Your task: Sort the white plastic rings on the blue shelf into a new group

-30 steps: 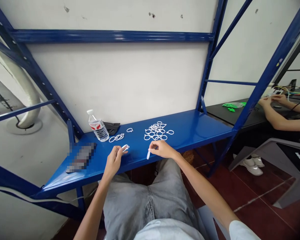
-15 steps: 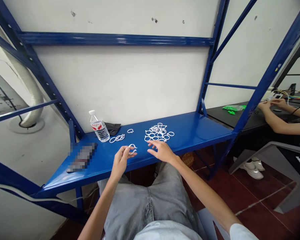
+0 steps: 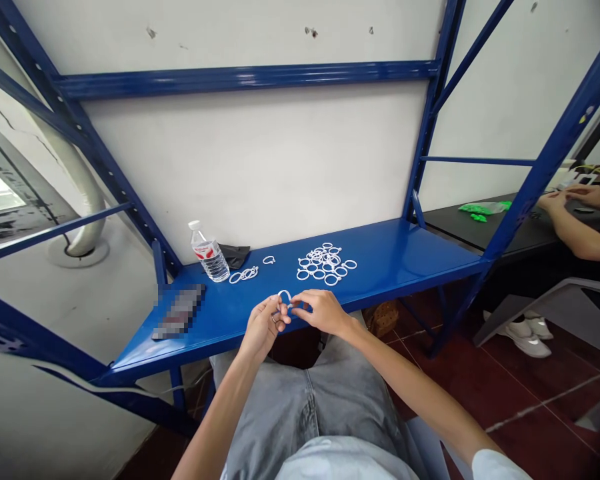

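My left hand (image 3: 266,321) pinches a white plastic curtain ring (image 3: 285,292) above the front edge of the blue shelf (image 3: 380,267). The ring's upper arc shows over the fingertips; a bit of white also shows between the lower fingers, and whether it is the same ring I cannot tell. On the right side of the ring, my right hand (image 3: 323,310) has thumb and forefinger closed on its end. Beyond my right hand lies a loose pile of similar white rings (image 3: 325,260). A lone ring (image 3: 269,260) and a small cluster of rings (image 3: 243,274) lie farther left.
A water bottle (image 3: 210,253) stands leaning by a black pouch (image 3: 236,256) at the back left. A blurred dark flat item (image 3: 180,312) lies at the left end. Blue posts (image 3: 535,180) frame the shelf. At right, another person's hands (image 3: 567,197) work over a black table (image 3: 505,230).
My right hand has moved left from near the pile to the ring in my left hand. My left hand has turned the ring, its arc now upward. The view has shifted slightly.
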Available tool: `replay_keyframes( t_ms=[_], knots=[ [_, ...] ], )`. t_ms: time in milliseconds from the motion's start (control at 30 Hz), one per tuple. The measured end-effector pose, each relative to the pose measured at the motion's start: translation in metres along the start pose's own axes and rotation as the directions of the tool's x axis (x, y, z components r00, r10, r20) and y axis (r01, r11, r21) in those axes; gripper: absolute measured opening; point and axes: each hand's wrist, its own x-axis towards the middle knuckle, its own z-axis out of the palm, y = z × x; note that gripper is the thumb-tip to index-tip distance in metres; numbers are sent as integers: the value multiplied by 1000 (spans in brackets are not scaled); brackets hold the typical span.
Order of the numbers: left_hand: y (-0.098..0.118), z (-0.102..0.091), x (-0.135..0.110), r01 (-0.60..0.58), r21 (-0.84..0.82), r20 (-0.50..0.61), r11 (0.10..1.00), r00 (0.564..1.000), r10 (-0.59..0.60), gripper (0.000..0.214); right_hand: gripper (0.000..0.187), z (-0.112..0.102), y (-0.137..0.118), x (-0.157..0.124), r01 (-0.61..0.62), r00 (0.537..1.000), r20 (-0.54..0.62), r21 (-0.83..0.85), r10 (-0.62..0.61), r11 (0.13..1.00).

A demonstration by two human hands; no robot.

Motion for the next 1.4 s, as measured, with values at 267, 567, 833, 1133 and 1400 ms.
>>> replay_keyframes(
  t_ms=[267, 567, 833, 1133, 1400],
  knots=[
    [4, 7, -5, 74, -182, 23, 981, 997, -71, 29, 11, 1, 7, 0, 28, 998, -60, -15, -29, 1000],
    [-1, 1, 0, 80, -68, -29, 994, 996, -82, 34, 15, -4, 6, -1, 161, 987, 4, -132, -162, 978],
    [0, -8, 3, -71, 287, 17, 955, 997, 69, 58, 23, -10, 5, -1, 120, 992, 58, -139, -113, 983],
    [5, -15, -1, -330, 593, 229, 734, 944, 238, 51, 21, -12, 11, -2, 116, 993, 49, -130, -110, 985],
    [9, -17, -3, -332, 623, 230, 709, 943, 239, 44, 22, -15, 8, -1, 113, 992, 66, -102, -107, 988]
  ],
)
